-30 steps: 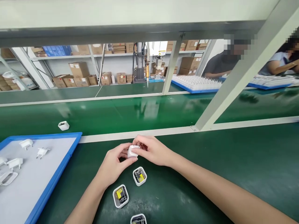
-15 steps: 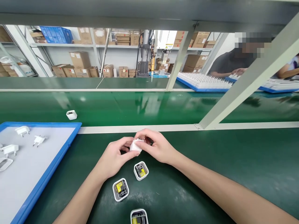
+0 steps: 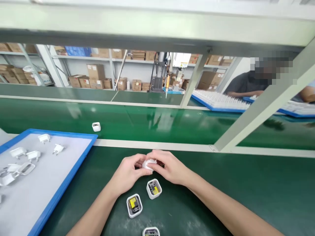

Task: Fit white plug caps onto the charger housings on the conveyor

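Observation:
Between my two hands is a small white plug housing [image 3: 149, 164]. My left hand [image 3: 129, 172] pinches it from the left, and my right hand [image 3: 169, 167] grips it from the right with thumb and fingers. Just below my hands, an open white case [image 3: 154, 189] with black and yellow parts inside stands on the green table. A second such case [image 3: 134, 206] lies lower left of it, and a third [image 3: 151, 231] is cut off by the bottom edge.
A blue-rimmed tray [image 3: 71, 175] with several white plug pieces lies at the left. A white case [image 3: 96, 127] sits on the green conveyor [image 3: 128, 126]. A slanted metal post [image 3: 261, 101] rises at the right. Behind it, a person [image 3: 246, 80] sits near trays of white parts.
The view has tilted up and turned left, so the scene appears lower and further right. Both hands still hold the white housing, whose metal pins are no longer clearly visible.

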Motion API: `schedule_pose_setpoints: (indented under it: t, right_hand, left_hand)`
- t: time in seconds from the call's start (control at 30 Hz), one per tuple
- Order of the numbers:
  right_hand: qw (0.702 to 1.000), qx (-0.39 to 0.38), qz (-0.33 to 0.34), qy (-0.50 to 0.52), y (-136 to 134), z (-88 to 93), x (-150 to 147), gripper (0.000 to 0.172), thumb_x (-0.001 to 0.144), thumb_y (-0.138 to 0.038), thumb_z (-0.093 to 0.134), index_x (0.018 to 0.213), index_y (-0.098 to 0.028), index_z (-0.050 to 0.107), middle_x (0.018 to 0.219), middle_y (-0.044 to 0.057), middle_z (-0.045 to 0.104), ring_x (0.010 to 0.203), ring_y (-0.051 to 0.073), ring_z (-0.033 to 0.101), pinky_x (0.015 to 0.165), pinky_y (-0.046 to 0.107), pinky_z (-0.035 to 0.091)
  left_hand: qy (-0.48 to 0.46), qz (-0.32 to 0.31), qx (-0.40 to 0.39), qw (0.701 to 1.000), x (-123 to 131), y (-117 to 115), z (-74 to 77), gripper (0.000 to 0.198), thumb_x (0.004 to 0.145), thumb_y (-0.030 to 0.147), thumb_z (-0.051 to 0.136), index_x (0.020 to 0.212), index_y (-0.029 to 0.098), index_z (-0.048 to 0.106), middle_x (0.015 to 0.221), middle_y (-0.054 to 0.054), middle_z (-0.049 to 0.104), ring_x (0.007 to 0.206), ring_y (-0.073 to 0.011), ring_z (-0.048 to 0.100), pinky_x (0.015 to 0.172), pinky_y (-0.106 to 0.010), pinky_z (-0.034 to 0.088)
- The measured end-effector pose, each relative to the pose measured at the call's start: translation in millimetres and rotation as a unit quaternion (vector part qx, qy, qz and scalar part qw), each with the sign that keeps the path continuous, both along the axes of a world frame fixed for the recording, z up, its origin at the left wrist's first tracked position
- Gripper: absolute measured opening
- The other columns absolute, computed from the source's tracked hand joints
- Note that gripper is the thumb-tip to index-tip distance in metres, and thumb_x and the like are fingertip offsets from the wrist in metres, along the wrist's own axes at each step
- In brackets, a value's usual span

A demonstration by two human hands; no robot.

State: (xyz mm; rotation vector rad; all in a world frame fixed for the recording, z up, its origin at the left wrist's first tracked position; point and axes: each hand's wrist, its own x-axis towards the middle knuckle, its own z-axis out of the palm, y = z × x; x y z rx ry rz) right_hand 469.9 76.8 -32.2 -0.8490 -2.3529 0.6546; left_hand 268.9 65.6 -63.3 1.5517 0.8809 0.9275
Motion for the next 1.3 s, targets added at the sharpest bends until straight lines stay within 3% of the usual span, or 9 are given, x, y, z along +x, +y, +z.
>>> schedule_pose_setpoints:
  t: [0.2, 0.37, 0.53, 0.73, 0.83, 0.97, 1.13, 1.2, 1.3]
  right_hand:
    - [0.998, 0.019, -0.053, 0.020, 0.7, -10.6, -5.2, 0.022, 0.103, -0.037, 0.048, 0.102, -0.020, 0.062, 0.089, 0.006, 0.064, 0.077, 0.018, 0.055, 0.070, 0.031, 0.043]
    - [0.994, -0.016, -0.093, 0.051, 5.2, -18.2, -9.0, 0.026, 0.101, -0.043, 0.053, 0.103, -0.019, 0.059, 0.085, 0.003, 0.061, 0.069, 0.015, 0.052, 0.064, 0.029, 0.041]
    - [0.986, -0.091, -0.119, 0.068, 20.0, -19.9, -18.4, 0.041, 0.098, -0.059, 0.048, 0.104, -0.019, 0.056, 0.068, -0.005, 0.049, 0.052, 0.010, 0.043, 0.049, 0.024, 0.037]
    - [0.972, -0.101, -0.204, 0.060, 74.6, 3.4, -4.1, 0.053, 0.092, -0.070, 0.045, 0.106, -0.019, 0.054, 0.063, -0.007, 0.044, 0.046, 0.009, 0.037, 0.045, 0.025, 0.033]
    - [0.958, -0.062, -0.279, 0.029, 114.8, 23.2, 20.4, 0.051, 0.091, -0.068, 0.046, 0.103, -0.019, 0.053, 0.067, -0.003, 0.049, 0.049, 0.011, 0.041, 0.047, 0.027, 0.033]
    - [0.937, -0.023, -0.340, -0.076, 151.0, 34.6, 46.4, 0.028, 0.092, -0.046, 0.059, 0.089, -0.018, 0.056, 0.066, -0.003, 0.053, 0.055, 0.012, 0.048, 0.057, 0.027, 0.040]
    - [0.915, 0.009, -0.365, -0.172, 154.1, 23.8, 56.4, 0.011, 0.089, -0.033, 0.053, 0.087, -0.022, 0.055, 0.075, 0.006, 0.067, 0.069, 0.023, 0.062, 0.065, 0.033, 0.044]
    - [0.901, 0.025, -0.388, -0.192, 149.4, 25.2, 59.8, 0.016, 0.089, -0.037, 0.050, 0.092, -0.022, 0.056, 0.083, 0.010, 0.070, 0.075, 0.028, 0.065, 0.066, 0.036, 0.047]
    - [0.864, 0.068, -0.454, -0.206, 142.6, 39.7, 62.0, 0.043, 0.088, -0.053, 0.050, 0.109, -0.016, 0.055, 0.084, 0.017, 0.068, 0.075, 0.039, 0.065, 0.066, 0.047, 0.048]
  left_hand:
    - [-0.058, -0.002, 0.015, 0.998, 0.7, 1.5, 1.6, 0.030, 0.080, 0.023, 0.070, 0.109, 0.017, 0.073, 0.102, -0.004, 0.076, 0.097, -0.0232, 0.069, 0.093, -0.035, 0.053]
    - [-0.085, 0.000, 0.009, 0.996, -2.7, 0.1, 3.9, 0.031, 0.081, 0.026, 0.071, 0.110, 0.015, 0.074, 0.101, -0.006, 0.076, 0.100, -0.0244, 0.069, 0.096, -0.038, 0.053]
    - [-0.128, 0.034, -0.015, 0.991, -6.3, 5.9, 0.2, 0.045, 0.090, 0.048, 0.066, 0.112, 0.009, 0.071, 0.101, -0.011, 0.074, 0.083, -0.0224, 0.070, 0.075, -0.038, 0.061]
    - [-0.198, 0.095, -0.041, 0.975, -6.1, 18.6, -9.1, 0.045, 0.101, 0.046, 0.052, 0.133, 0.014, 0.055, 0.134, -0.017, 0.060, 0.121, -0.0245, 0.062, 0.102, -0.042, 0.055]
    - [-0.203, 0.116, -0.045, 0.971, -6.0, 25.0, -11.7, 0.049, 0.100, 0.046, 0.055, 0.135, 0.012, 0.053, 0.133, -0.019, 0.057, 0.120, -0.0255, 0.061, 0.099, -0.041, 0.057]
    - [-0.191, 0.124, -0.042, 0.973, -6.4, 27.7, -8.1, 0.043, 0.099, 0.045, 0.055, 0.123, 0.010, 0.059, 0.117, -0.017, 0.062, 0.105, -0.0230, 0.065, 0.090, -0.037, 0.060]
    - [-0.163, 0.125, -0.043, 0.978, -9.3, 24.3, 0.6, 0.039, 0.098, 0.047, 0.054, 0.115, 0.012, 0.063, 0.110, -0.013, 0.065, 0.086, -0.0187, 0.067, 0.083, -0.036, 0.060]
    - [-0.157, 0.127, -0.041, 0.979, -9.8, 24.0, 2.1, 0.040, 0.097, 0.048, 0.054, 0.112, 0.013, 0.064, 0.108, -0.013, 0.066, 0.086, -0.0196, 0.067, 0.082, -0.036, 0.059]
    - [-0.154, 0.132, -0.037, 0.978, -8.6, 25.7, 1.5, 0.041, 0.097, 0.049, 0.052, 0.110, 0.012, 0.064, 0.108, -0.013, 0.066, 0.092, -0.0218, 0.067, 0.079, -0.034, 0.059]
